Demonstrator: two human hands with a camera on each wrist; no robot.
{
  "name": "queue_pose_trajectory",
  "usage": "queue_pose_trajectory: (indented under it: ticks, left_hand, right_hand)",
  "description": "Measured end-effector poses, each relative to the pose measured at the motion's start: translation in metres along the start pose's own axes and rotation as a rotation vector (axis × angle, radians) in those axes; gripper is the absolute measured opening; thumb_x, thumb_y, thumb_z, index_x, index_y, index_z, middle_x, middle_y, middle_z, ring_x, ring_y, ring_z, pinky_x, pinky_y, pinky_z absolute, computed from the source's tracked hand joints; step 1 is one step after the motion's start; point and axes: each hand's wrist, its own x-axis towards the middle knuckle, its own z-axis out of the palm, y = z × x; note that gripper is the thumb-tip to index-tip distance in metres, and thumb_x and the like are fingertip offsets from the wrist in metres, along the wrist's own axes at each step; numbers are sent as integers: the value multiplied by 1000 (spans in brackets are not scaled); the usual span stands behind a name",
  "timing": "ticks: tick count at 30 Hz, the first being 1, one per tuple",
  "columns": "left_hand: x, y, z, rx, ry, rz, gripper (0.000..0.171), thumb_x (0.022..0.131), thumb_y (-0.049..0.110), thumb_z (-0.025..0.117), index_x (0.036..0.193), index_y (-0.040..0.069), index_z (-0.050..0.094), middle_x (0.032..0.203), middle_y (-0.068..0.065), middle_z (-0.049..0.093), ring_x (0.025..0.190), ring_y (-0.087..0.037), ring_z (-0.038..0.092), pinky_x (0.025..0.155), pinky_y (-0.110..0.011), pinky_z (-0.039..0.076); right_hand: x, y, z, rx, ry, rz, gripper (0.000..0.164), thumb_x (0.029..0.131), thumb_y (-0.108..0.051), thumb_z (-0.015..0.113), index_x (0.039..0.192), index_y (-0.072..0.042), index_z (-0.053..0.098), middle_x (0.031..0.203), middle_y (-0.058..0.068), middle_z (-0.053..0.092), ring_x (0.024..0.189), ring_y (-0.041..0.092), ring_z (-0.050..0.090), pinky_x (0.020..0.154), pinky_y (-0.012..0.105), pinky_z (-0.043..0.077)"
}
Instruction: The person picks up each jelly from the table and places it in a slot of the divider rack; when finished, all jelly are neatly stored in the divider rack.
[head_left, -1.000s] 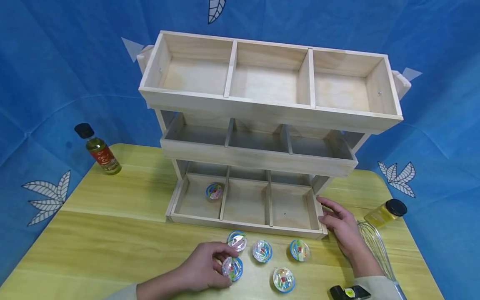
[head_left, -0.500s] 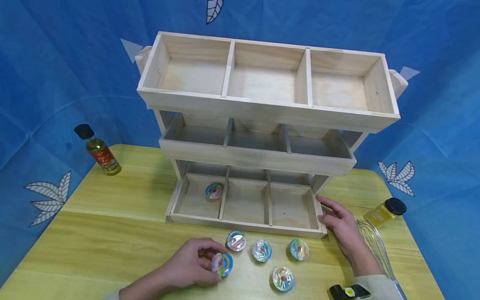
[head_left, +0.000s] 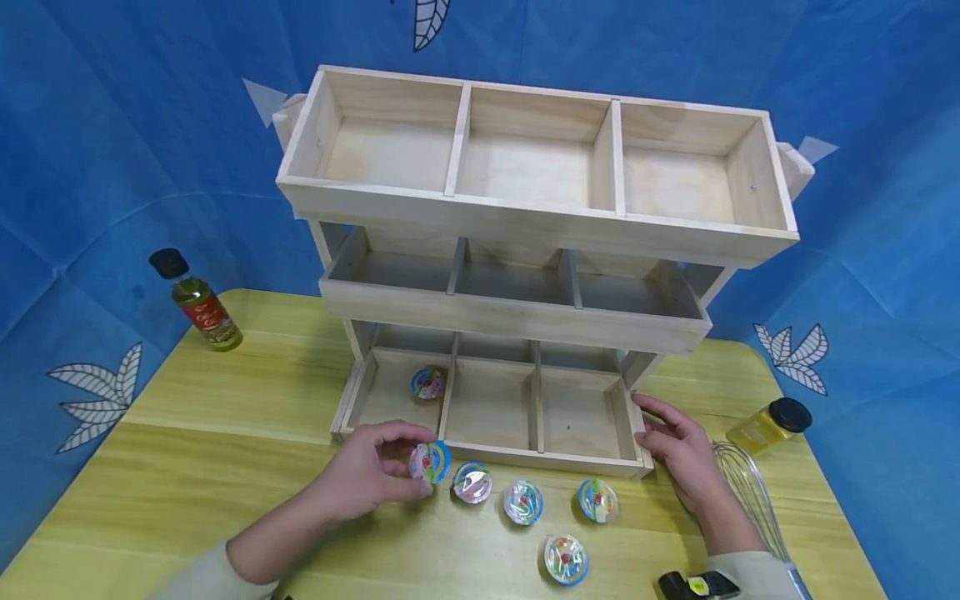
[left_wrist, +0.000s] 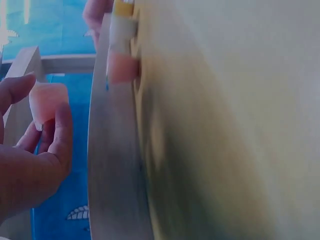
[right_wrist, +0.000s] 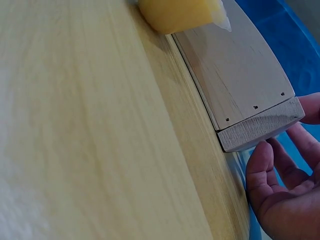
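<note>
My left hand (head_left: 356, 475) pinches a small jelly cup (head_left: 429, 462) with a printed lid, just in front of the lowest tier of a wooden shelf rack (head_left: 487, 317). In the left wrist view the held jelly cup (left_wrist: 49, 102) looks pink, between thumb and fingers. My right hand (head_left: 684, 454) grips the right end of that lowest tier with thumb and fingertips. Another jelly cup (head_left: 427, 383) sits in the tier's left compartment. On the table before the rack stand more cups: a pink one (head_left: 472, 483), two others (head_left: 523, 502), (head_left: 598, 500) and one nearer (head_left: 566, 559).
A bottle with a red label (head_left: 206, 312) stands at the left back. A black-lidded yellow jar (head_left: 768, 425) and a wire whisk (head_left: 753, 492) lie right of the rack. Blue cloth (head_left: 112, 167) hangs behind the table. The rack's upper tiers overhang the lowest one.
My left hand has picked the jelly cup off the table, drawing it left, then moving it up towards the rack's lower left compartment. The right hand has stayed at the rack's right end.
</note>
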Motion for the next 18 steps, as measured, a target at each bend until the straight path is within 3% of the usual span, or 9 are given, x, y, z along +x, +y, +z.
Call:
queue_pose_trajectory:
  ticks: [5, 12, 18]
  left_hand:
    - [10, 5, -12, 10, 67, 6, 53, 75, -3, 83, 124, -5, 63, 109, -19, 63, 91, -31, 66, 79, -33, 58]
    - [29, -1, -29, 159, 174, 20, 51, 73, -1, 86, 120, -2, 66, 100, -14, 65, 90, -28, 62, 73, -31, 56]
    - [43, -8, -38, 234, 213, 2, 50, 71, -2, 85, 118, -4, 67, 96, -12, 64, 89, -27, 61, 68, -30, 56]
  right_hand:
    - [-1, -2, 1, 0, -5, -3, 55, 93, 4, 62, 144, 9, 43, 139, 21, 44, 107, 5, 59, 82, 24, 54]
    - [-1, -3, 1, 0, -7, -5, 54, 93, 4, 61, 144, 9, 43, 138, 23, 45, 106, 5, 60, 81, 25, 54]
    - [-2, -2, 0, 16, -10, -19, 53, 93, 5, 63, 142, 8, 46, 130, 11, 52, 104, 9, 60, 80, 25, 55]
